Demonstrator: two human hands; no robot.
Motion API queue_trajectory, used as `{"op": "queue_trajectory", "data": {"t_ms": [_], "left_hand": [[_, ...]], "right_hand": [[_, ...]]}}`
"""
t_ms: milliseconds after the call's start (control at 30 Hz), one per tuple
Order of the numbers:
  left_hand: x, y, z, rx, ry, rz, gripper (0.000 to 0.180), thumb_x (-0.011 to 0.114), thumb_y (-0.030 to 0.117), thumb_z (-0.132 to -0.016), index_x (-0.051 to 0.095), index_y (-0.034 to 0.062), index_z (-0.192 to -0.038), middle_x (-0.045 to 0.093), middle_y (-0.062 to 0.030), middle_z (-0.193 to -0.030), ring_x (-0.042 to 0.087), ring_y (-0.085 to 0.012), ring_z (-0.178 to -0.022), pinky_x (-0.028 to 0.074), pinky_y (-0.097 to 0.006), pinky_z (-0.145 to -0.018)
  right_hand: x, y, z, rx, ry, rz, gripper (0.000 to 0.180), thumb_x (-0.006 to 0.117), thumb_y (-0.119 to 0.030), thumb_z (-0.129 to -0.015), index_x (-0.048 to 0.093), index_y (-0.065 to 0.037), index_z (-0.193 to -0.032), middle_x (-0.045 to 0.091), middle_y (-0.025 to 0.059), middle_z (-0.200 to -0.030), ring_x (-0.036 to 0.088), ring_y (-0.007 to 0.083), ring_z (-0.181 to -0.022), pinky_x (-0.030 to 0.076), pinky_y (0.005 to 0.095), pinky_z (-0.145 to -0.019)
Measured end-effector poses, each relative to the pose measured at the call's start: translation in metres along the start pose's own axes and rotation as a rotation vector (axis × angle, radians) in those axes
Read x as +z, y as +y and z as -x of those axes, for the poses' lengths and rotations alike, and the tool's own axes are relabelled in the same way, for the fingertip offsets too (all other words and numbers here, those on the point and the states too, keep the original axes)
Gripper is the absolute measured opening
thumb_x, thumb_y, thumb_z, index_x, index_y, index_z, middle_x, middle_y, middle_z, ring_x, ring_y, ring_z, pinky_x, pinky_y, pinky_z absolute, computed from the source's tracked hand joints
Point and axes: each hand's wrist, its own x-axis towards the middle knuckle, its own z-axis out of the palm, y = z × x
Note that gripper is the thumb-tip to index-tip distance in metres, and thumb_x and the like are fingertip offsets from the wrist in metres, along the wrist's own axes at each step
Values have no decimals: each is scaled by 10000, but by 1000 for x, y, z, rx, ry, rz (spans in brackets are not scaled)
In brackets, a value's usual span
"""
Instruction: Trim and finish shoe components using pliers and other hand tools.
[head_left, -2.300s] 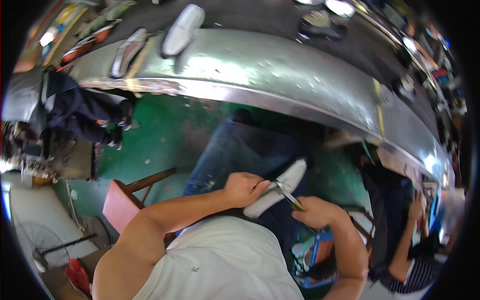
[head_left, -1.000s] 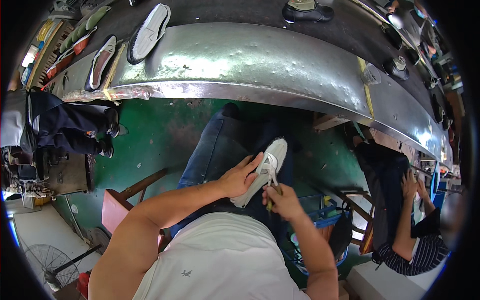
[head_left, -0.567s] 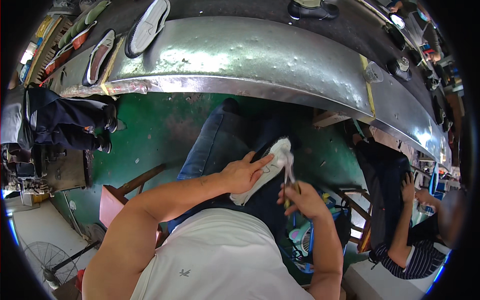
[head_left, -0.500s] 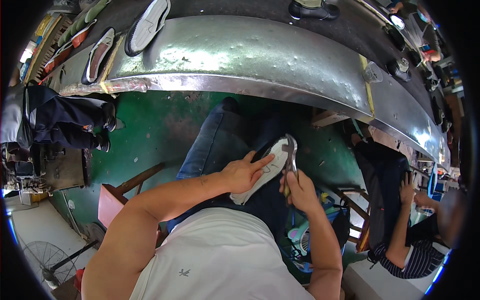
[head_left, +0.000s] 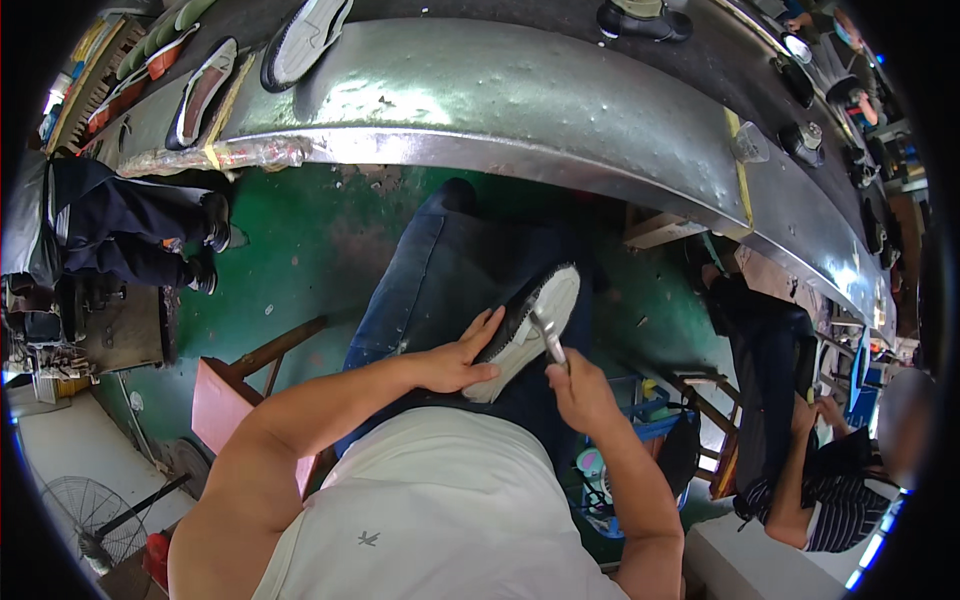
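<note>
On my lap lies a shoe (head_left: 558,296), turned over with its whitish sole up and dark upper below, toe pointing away. My left hand (head_left: 450,366) grips it near the heel, thumb over the sole and fingers along the left side. In my right hand (head_left: 587,396) is a hammer (head_left: 555,346), closed round its handle. The hammer's metal head is at the middle of the sole, by its left edge. Whether the head touches the sole I cannot tell.
A metal-topped bench (head_left: 440,90) runs ahead, with an upturned shoe (head_left: 305,42) and others on it. At my left stands a pink-sided stool (head_left: 222,408); a fan (head_left: 95,525) is behind it. A co-worker (head_left: 830,470) sits at right, beside a blue basket (head_left: 655,428).
The hammer has moved from the toe's right edge back to the middle of the sole. My left hand has shifted off the sole's middle toward its left side and the heel.
</note>
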Motion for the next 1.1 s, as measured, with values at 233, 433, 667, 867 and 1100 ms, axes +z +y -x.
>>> {"op": "queue_trajectory", "data": {"t_ms": [233,433,667,867,1100], "left_hand": [[-3,1,-5,50,143,-21,908,650,188,-955,42,54,-1616,138,-300,-1634,227,-383,-1511,224,-372,-1208],[-48,60,24,51,55,1010,814,655,129,-961,169,29,-1606,391,-133,-1568,458,-186,-1372,387,-343,-1121],[-89,139,-5,275,103,1389,655,406,551,-1047,445,48,-1465,575,-140,-1389,610,-280,-1223,499,-455,-1039],[-92,142,-22,283,138,1445,676,390,635,-1011,483,130,-1451,616,-153,-1304,648,-383,-1125,557,-552,-898],[-88,150,-16,278,216,1369,653,364,616,-1029,498,113,-1425,629,-147,-1279,661,-347,-1106,559,-491,-927]], "right_hand": [[4,3,12,248,-225,-164,382,446,-322,-1070,582,33,-1101,677,130,-830,668,198,-714,514,328,-651],[40,54,48,427,178,-718,410,417,-315,-1083,599,48,-1030,683,103,-831,665,161,-708,515,314,-648],[1,-18,26,225,-154,316,346,666,-372,-927,666,-28,-971,698,157,-889,684,390,-785,547,481,-745],[-21,-53,13,-250,171,386,451,800,-261,-816,668,-22,-1175,613,179,-1195,657,365,-998,552,426,-813],[-49,-139,-44,-680,518,200,522,838,-281,-795,633,-39,-1210,602,184,-1158,628,362,-1003,554,406,-784]]}}
